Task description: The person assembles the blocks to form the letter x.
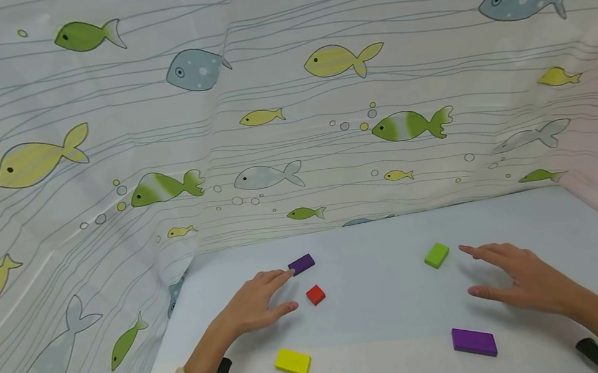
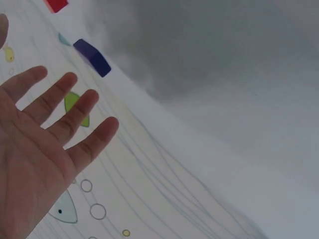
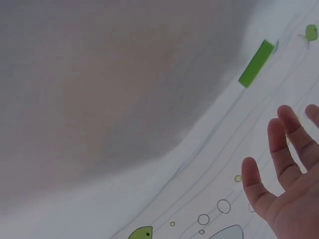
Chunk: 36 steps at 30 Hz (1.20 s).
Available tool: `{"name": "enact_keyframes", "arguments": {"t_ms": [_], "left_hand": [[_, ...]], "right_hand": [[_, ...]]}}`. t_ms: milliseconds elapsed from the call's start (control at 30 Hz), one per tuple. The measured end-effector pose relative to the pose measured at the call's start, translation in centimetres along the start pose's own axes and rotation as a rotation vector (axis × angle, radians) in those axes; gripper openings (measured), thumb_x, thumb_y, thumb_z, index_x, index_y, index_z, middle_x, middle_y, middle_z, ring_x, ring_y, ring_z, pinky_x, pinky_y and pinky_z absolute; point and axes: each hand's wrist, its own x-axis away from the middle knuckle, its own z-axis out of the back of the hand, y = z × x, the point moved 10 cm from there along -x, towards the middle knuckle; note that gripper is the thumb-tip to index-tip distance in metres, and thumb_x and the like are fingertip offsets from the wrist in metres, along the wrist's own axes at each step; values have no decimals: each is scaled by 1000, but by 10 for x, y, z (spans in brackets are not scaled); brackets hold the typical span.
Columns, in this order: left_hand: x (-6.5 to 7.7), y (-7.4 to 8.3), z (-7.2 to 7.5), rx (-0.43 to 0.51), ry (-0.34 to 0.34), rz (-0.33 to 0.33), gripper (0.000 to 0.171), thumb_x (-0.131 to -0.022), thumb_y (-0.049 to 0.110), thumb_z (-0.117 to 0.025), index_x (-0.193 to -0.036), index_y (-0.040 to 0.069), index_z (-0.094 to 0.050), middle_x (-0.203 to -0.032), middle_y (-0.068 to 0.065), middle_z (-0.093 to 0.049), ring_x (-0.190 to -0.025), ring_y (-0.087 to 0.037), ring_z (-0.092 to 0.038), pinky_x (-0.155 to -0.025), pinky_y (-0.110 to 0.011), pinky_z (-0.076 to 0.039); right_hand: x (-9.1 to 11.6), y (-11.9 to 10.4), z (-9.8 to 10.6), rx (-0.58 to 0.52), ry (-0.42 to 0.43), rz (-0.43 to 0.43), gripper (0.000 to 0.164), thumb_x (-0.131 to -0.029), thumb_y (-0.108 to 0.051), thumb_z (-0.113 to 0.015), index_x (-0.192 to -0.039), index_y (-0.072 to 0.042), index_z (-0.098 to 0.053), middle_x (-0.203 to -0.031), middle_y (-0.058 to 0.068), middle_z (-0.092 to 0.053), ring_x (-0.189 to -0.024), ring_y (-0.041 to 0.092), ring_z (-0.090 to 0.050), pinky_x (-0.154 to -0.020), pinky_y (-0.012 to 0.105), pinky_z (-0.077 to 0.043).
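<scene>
My left hand (image 1: 257,302) hovers over the left side of the white table, fingers spread and nothing held. Its fingertips overlap the edge of a dark purple block (image 1: 302,264) in the head view, and a small red cube (image 1: 316,295) lies just right of its thumb. In the left wrist view the palm and fingers (image 2: 82,107) show bare, with the purple block (image 2: 92,58) beyond them. My right hand (image 1: 531,280) is also empty, its fingers pointing left toward a lime green block (image 1: 437,255). The right wrist view has that green block (image 3: 256,63) past the fingers.
A yellow block (image 1: 293,362) lies at the near left, in front of the left hand. Another purple block (image 1: 474,342) rests at the near right, below the right thumb. A fish-patterned curtain (image 1: 294,144) hangs behind the table and along its left side.
</scene>
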Motion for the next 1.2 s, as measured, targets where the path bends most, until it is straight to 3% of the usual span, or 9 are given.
{"name": "enact_keyframes", "arguments": {"t_ms": [200,300,500,700,933,1200], "left_hand": [[-5,5,-3,2,-5,-18,72,-91,64,-53,-150,22,-44,-144,-6,-49,-129,-27,-45,-102,-52,-39],[-9,9,-4,8,-5,-36,70,-92,61,-55,-148,20,-47,-142,-6,-51,-128,-27,-46,-101,-51,-41],[-17,17,-7,-10,-9,-78,66,-92,56,-59,-144,17,-51,-137,-6,-55,-124,-26,-49,-99,-49,-43],[-23,20,-8,-6,-9,-96,66,-91,55,-62,-143,15,-53,-135,-7,-57,-122,-25,-51,-97,-48,-46],[-30,24,-12,19,-19,-105,63,-91,50,-65,-142,15,-54,-130,-4,-59,-117,-22,-53,-94,-44,-48],[-36,27,-17,1,-55,-99,61,-90,45,-69,-140,13,-55,-125,-3,-61,-112,-19,-55,-91,-41,-50]], "right_hand": [[2,-11,-6,18,1,43,77,-77,-59,-76,-144,-30,-51,-105,-8,-61,-96,17,-56,-77,51,-47],[4,-15,-8,34,-8,56,77,-76,-61,-76,-142,-28,-53,-100,-13,-58,-91,12,-54,-71,41,-45],[8,-22,-12,33,-35,73,72,-76,-63,-74,-138,-29,-58,-99,-21,-57,-94,9,-53,-74,43,-45],[13,-31,-13,28,-12,134,66,-75,-61,-76,-132,-31,-63,-97,-26,-55,-92,3,-52,-76,42,-45],[19,-40,-16,26,-53,182,58,-78,-61,-73,-127,-31,-65,-94,-28,-52,-86,-1,-47,-71,32,-43],[24,-48,-24,-59,-130,233,51,-81,-57,-73,-123,-30,-67,-90,-27,-50,-82,-1,-45,-66,24,-38]]}}
